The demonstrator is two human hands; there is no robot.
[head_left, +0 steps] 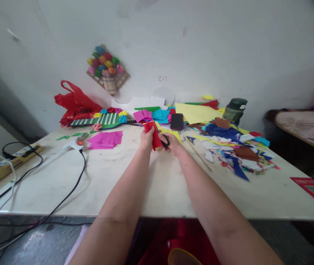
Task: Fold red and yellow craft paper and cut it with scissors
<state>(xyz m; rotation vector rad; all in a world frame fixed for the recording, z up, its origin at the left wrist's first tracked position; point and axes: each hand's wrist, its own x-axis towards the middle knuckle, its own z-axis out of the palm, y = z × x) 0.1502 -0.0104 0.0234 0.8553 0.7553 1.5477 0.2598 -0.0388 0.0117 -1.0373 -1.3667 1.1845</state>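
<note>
A white desk (112, 184) stretches across, with a heap of paper scraps (246, 152) on its right and pink sheets (105, 140) at left. Close together over its middle, the left hand (147, 138) pinches red paper (156, 137), while the right hand (173, 144) grips black-handled scissors (167, 139) just beside that paper.

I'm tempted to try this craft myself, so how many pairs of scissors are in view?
1: the black-handled scissors in the right hand, close to the red paper in the left hand. Others may be hidden under the paper scraps.
</note>
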